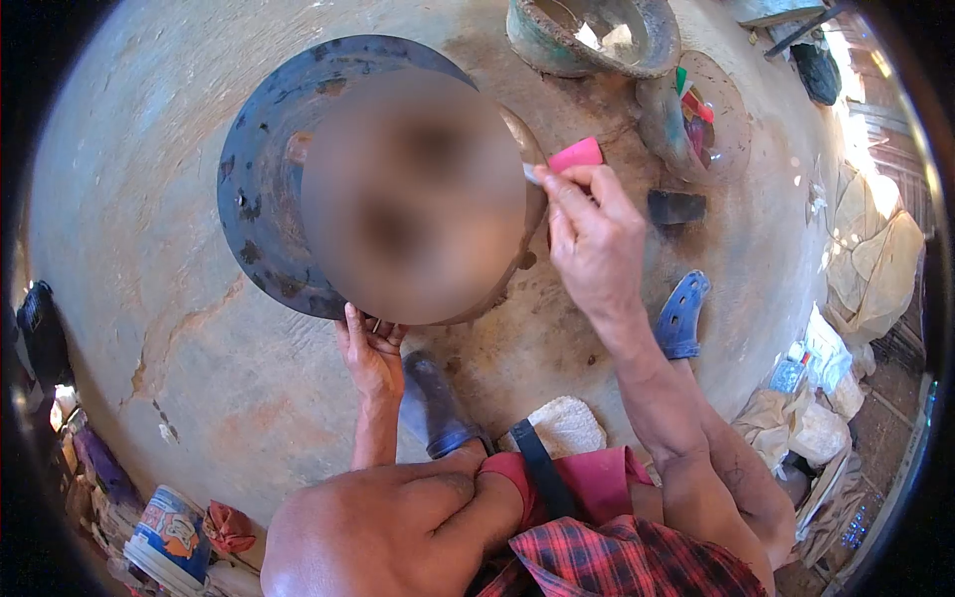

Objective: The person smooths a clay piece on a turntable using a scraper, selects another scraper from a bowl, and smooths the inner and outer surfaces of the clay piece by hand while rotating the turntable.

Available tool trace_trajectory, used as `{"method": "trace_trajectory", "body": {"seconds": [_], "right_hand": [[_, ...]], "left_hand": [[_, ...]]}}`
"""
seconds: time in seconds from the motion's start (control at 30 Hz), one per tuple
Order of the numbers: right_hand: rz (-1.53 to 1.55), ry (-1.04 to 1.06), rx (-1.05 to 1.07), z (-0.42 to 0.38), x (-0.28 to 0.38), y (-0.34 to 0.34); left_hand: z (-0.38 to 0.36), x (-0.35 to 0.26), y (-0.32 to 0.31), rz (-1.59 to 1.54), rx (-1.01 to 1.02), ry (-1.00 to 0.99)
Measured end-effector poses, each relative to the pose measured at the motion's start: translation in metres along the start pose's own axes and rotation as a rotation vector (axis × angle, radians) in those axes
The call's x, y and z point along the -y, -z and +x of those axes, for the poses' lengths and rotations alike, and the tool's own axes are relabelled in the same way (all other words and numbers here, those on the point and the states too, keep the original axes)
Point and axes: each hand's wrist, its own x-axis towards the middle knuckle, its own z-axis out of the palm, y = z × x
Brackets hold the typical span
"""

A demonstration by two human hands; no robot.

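A wide, round dark basin (264, 179) with a blue-grey rim rests on the floor in front of me. Over it lies a round brown vessel (533, 199), mostly hidden by a blur, so its kind and inside cannot be made out. My left hand (371, 350) is at the near edge, fingers curled up against the rim beneath the blur. At the right edge, my right hand (597, 227) pinches a small whitish piece (534, 173) between thumb and fingers. Just beyond that hand shows a pink object (577, 154).
Behind stands a worn greenish bowl (557, 45) with pale pieces inside. A clear bag or container (711, 119) holds colourful items. A dark block (676, 207) lies near my blue clog (682, 316). Sacks (875, 259) line the right; a printed bucket (169, 537) stands lower left.
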Motion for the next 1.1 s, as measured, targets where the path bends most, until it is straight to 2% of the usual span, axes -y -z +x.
{"method": "trace_trajectory", "body": {"seconds": [0.17,0.23,0.27,0.33,0.4,0.47,0.53,0.57,0.63,0.73,0.8,0.87,0.9,0.93,1.03,1.1], "right_hand": [[0.063,0.047,0.031,-0.058,0.040,-0.002],[0.079,0.136,0.075,-0.084,0.052,-0.002],[0.074,0.121,0.067,-0.094,0.054,0.000],[0.133,0.202,0.204,-0.109,0.051,0.003],[0.184,0.188,0.162,-0.109,0.032,0.002],[0.206,-0.103,-0.152,-0.094,0.006,-0.007],[0.209,-0.327,-0.275,-0.063,-0.017,-0.012],[0.217,-0.334,-0.292,-0.054,-0.026,-0.020],[0.346,-0.503,-0.396,-0.041,-0.033,-0.040],[0.551,-0.634,-0.468,-0.030,-0.028,-0.063],[0.543,-0.613,-0.472,-0.031,-0.022,-0.069],[0.465,-0.348,-0.505,-0.036,-0.017,-0.072],[0.448,-0.285,-0.493,-0.041,-0.017,-0.071],[0.457,-0.299,-0.494,-0.049,-0.014,-0.069],[0.513,-0.161,-0.364,-0.078,0.003,-0.056],[0.558,-0.069,-0.354,-0.106,0.012,-0.068]], "left_hand": [[0.000,0.009,0.001,-0.069,-0.024,0.031],[0.000,0.011,0.004,-0.086,-0.006,0.028],[0.000,0.010,0.006,-0.073,0.004,0.034],[0.002,0.010,0.008,-0.068,-0.002,0.036],[0.006,0.005,0.017,-0.045,0.034,0.047],[0.008,-0.002,0.016,-0.026,0.057,0.051],[0.008,-0.016,0.005,0.012,-0.016,-0.002],[0.009,-0.021,-0.001,0.044,-0.067,0.004],[0.011,-0.024,0.000,0.076,-0.044,-0.009],[0.012,-0.028,0.006,0.119,-0.012,0.002],[0.010,-0.030,0.008,0.137,-0.004,0.012],[0.010,-0.030,0.006,0.129,0.019,0.007],[0.010,-0.030,0.005,0.145,0.012,0.004],[0.009,-0.029,0.004,0.154,0.018,-0.006],[0.008,-0.028,0.002,0.161,0.029,-0.022],[0.009,-0.028,0.004,0.164,0.041,-0.025]]}}
